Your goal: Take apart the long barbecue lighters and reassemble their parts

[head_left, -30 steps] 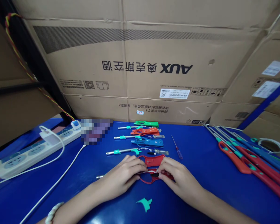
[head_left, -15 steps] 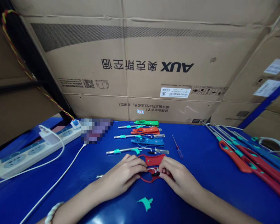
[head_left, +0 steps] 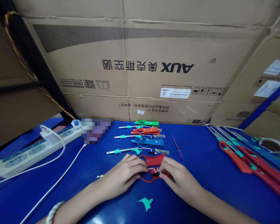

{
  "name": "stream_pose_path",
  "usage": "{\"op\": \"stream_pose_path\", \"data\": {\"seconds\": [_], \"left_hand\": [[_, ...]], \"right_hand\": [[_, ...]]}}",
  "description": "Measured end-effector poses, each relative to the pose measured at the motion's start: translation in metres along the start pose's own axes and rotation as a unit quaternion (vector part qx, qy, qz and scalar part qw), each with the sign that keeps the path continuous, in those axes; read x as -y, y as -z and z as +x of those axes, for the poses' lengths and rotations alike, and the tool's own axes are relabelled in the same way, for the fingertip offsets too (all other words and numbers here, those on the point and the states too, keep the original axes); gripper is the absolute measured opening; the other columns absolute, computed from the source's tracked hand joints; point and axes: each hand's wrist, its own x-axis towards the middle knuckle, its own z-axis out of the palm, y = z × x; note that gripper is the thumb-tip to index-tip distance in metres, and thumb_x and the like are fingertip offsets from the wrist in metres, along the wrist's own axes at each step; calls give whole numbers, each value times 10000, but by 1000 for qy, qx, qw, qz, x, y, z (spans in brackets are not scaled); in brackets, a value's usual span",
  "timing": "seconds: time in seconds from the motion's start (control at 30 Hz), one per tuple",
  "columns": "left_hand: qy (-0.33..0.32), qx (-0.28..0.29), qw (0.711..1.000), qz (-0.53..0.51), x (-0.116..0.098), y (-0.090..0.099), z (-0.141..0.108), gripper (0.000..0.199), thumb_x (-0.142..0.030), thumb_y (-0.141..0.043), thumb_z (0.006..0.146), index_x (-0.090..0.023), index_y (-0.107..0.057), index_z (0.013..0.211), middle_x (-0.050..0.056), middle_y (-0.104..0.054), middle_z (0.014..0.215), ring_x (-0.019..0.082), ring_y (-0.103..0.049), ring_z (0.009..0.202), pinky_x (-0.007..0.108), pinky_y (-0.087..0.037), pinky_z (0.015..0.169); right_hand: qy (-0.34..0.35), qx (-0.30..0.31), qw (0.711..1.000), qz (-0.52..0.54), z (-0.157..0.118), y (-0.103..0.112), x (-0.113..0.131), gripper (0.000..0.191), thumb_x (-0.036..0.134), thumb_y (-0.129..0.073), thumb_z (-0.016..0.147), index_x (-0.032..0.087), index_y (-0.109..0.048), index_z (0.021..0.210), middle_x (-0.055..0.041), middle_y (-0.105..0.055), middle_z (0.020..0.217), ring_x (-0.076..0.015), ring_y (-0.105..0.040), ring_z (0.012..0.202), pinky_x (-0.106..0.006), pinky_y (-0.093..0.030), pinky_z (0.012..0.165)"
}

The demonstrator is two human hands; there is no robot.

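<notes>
Gently steady near red shell [head_left: 155, 178] by its left end, left hand [head_left: 128, 170] gripping, while pinching black piece [head_left: 155, 174] in right hand's [head_left: 175, 174] fingertips, keeping white wires [head_left: 152, 169] untrapped.

Hands [head_left: 128, 169] hide parts of red casing [head_left: 156, 160] and metal tube [head_left: 100, 176]; purple item [head_left: 100, 130] pixelated.

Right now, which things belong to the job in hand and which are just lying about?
Likely the job: red casing, black part by the right hand, white wires, teal piece, screwdriver nearby.

Likely just lying about: power strip, white charger, cardboard box.
</notes>
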Motion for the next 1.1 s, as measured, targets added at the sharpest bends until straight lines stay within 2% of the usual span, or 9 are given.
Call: {"op": "stream_pose_path", "data": {"seconds": [0.13, 0.3, 0.43, 0.63, 0.77, 0.97, 1.1], "left_hand": [[9, -5, 1000, -12, -5, 2, -3, 244, -158, -589, 880, -237, -592, 1110, 42, -563, 1123, 202, -495, 1019, 325, -369, 906], [-53, 69, 996, -24, -18, 3, -3, 249, -292, -686, 838, -242, -614, 1072, 16, -612, 979, 180, -532, 921, 291, -370, 880], [-91, 94, 991, -8, -25, 3, -3, 135, -221, -609, 894, -239, -624, 1027, 10, -631, 912, 167, -552, 882, 260, -381, 822], [-111, 114, 987, 21, -30, -3, -5, 179, -240, -619, 886, -236, -601, 1065, 12, -626, 927, 168, -550, 852, 258, -403, 798], [-96, 121, 987, 42, -29, -2, 0, 88, -199, -575, 913, -201, -602, 997, 18, -625, 919, 162, -564, 866, 245, -410, 798], [-28, 43, 996, 74, -18, 12, 20, 47, -127, -567, 899, -169, -585, 910, 24, -620, 920, 170, -580, 846, 271, -417, 773], [-15, 59, 994, 96, -11, 13, 32, 93, -101, -629, 843, -166, -583, 892, 21, -612, 911, 183, -576, 851, 280, -421, 771]], "right_hand": [[4, -8, 1000, -2, -1, 0, -1, 154, 47, -512, 835, 198, -541, 827, -35, -587, 854, -181, -564, 790, -269, -440, 678], [12, -18, 1000, 5, -2, -2, -4, 151, 60, -494, 833, 202, -545, 842, -40, -591, 873, -183, -567, 808, -278, -445, 704], [10, -16, 1000, 10, -1, 0, -2, 159, 54, -481, 825, 201, -541, 816, -32, -581, 838, -171, -561, 769, -263, -436, 675], [9, -17, 1000, 22, 1, 1, -1, 164, 48, -481, 819, 199, -545, 818, -35, -589, 850, -171, -562, 779, -258, -432, 675], [11, -20, 1000, 18, 0, 0, -2, 165, 46, -486, 816, 200, -545, 809, -29, -581, 827, -165, -553, 755, -251, -420, 652], [-12, -10, 1000, 27, 2, 2, 0, 163, 38, -519, 795, 199, -530, 777, -9, -570, 782, -149, -534, 707, -239, -404, 623], [-35, -1, 998, 46, 5, 3, 2, 164, 39, -535, 789, 198, -520, 753, 4, -561, 758, -138, -523, 681, -231, -398, 608]]}}
